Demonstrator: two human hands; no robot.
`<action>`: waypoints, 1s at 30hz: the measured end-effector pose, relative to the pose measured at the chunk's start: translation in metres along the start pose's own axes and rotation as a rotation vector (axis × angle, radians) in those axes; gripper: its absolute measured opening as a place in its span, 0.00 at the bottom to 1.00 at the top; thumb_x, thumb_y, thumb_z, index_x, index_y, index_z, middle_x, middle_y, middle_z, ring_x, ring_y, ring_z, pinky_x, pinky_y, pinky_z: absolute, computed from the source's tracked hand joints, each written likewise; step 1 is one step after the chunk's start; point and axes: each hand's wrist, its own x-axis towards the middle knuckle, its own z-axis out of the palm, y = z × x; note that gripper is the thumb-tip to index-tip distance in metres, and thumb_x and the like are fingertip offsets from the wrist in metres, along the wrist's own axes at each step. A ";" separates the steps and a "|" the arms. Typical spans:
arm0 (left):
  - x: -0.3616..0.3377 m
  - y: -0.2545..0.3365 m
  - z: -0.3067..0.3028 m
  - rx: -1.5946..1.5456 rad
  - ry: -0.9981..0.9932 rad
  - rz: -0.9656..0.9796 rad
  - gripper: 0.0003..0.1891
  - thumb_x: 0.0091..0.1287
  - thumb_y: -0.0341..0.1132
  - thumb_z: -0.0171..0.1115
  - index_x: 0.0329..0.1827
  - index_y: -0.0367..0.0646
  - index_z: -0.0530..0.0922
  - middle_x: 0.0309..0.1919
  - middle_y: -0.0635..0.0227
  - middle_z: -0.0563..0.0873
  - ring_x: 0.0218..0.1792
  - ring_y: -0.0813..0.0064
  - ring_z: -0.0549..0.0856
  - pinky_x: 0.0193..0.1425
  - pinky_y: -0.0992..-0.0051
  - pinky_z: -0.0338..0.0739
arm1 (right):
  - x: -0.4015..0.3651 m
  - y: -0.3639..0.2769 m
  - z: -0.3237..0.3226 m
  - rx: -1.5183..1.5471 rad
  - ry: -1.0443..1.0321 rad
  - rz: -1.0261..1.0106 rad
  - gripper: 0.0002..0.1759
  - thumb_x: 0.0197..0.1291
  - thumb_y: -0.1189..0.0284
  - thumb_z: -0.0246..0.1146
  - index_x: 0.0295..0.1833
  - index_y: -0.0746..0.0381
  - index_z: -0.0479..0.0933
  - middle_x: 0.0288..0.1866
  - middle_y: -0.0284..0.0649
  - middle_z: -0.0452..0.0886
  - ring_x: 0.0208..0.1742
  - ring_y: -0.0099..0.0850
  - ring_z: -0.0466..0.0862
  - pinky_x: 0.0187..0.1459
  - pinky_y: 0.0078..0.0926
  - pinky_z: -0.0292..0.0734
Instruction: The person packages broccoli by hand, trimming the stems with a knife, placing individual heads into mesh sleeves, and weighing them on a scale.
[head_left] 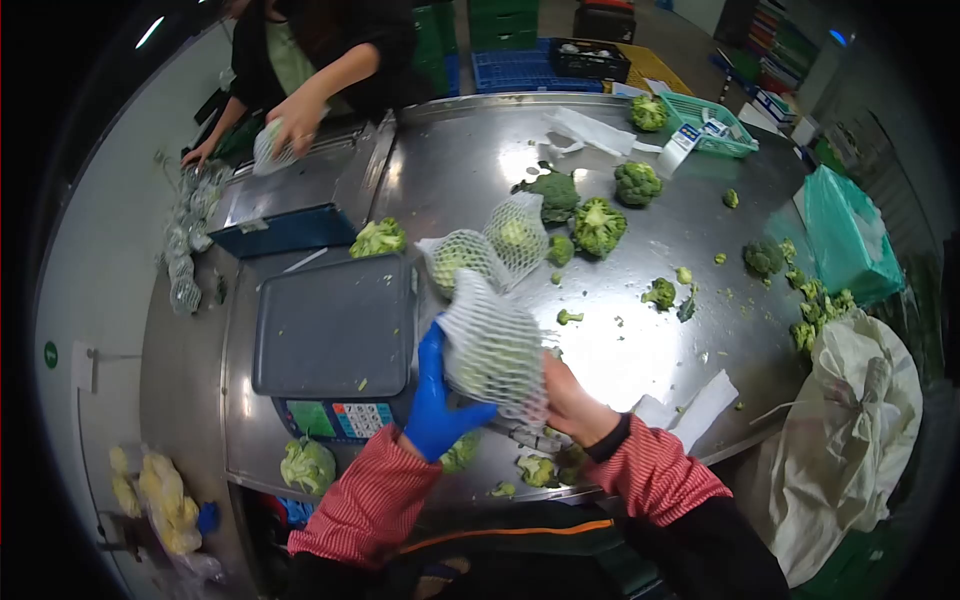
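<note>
A broccoli head in a white foam net [490, 345] is held between my two hands above the steel table [620, 350]. My left hand [435, 395], in a blue glove, presses on its left side and underside. My bare right hand [575, 400] grips the net's lower right end. Just beyond lie two more netted heads [462, 258] [516, 235]. Bare broccoli heads [600, 228] [637, 184] sit farther back. To the left is a scale with a grey tray [335, 325].
Across the table at the upper left, a co-worker's hand [298, 115] holds a netted head. A green basket [710, 125] stands at the back right, a teal bag [850, 235] at the right edge, a whitish sack [850, 430] below it. Broccoli pieces [660, 293] are scattered about.
</note>
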 end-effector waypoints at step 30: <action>0.155 -0.071 0.112 0.472 -0.150 0.028 0.20 0.61 0.24 0.59 0.58 0.36 0.72 0.54 0.61 0.77 0.57 0.69 0.75 0.62 0.72 0.66 | -0.046 -0.387 -0.462 -1.797 1.497 -0.005 0.56 0.39 0.45 0.72 0.72 0.50 0.52 0.59 0.64 0.65 0.56 0.54 0.74 0.50 0.47 0.75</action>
